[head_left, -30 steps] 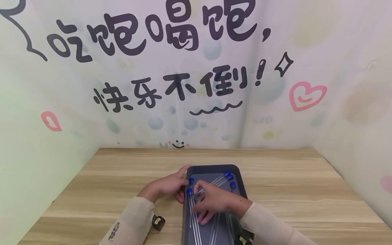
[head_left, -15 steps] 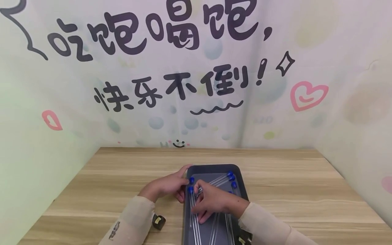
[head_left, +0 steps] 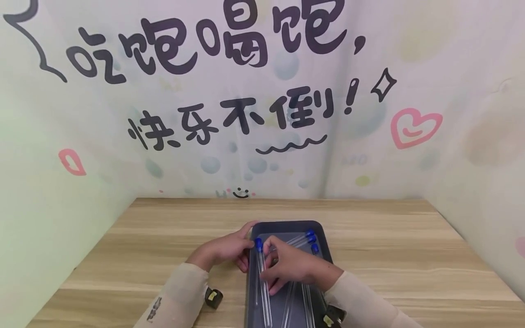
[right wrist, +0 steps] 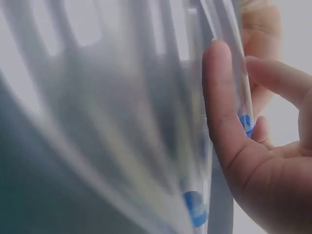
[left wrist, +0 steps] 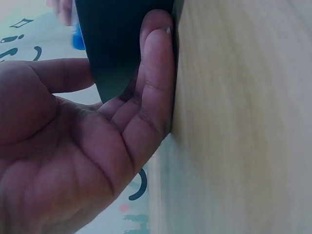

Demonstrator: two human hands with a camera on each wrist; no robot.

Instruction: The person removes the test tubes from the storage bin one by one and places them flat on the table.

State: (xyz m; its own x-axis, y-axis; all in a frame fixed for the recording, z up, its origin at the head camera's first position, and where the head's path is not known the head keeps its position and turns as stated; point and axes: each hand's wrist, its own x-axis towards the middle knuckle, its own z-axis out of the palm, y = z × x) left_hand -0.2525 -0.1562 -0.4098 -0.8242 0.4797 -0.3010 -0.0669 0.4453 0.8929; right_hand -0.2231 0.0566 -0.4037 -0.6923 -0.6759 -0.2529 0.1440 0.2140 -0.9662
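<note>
A dark grey tray (head_left: 287, 224) holds several clear test tubes with blue caps. My left hand (head_left: 225, 249) grips the tray's left side near the far corner. In the left wrist view its fingers (left wrist: 156, 73) lie along the outer wall, with the thumb at the rim. Over the tray, my right hand (head_left: 293, 264) pinches a test tube (head_left: 265, 287) between thumb and fingertips. That tube runs lengthwise along the left wall, its blue cap (head_left: 259, 244) towards the far corner. In the right wrist view, fingers stand beside the tube (right wrist: 246, 92).
Two tubes slant to blue caps (head_left: 310, 235) at the tray's far right, and another cap (head_left: 315, 248) sits just below them. More tubes (head_left: 307, 305) lie in the near right part. The wooden table (head_left: 184, 218) meets a printed backdrop (head_left: 197, 173) behind.
My right hand has shifted the pinched tube forward along the left wall; its cap now overlaps the corner where another cap showed. The left hand keeps its place on the tray.
</note>
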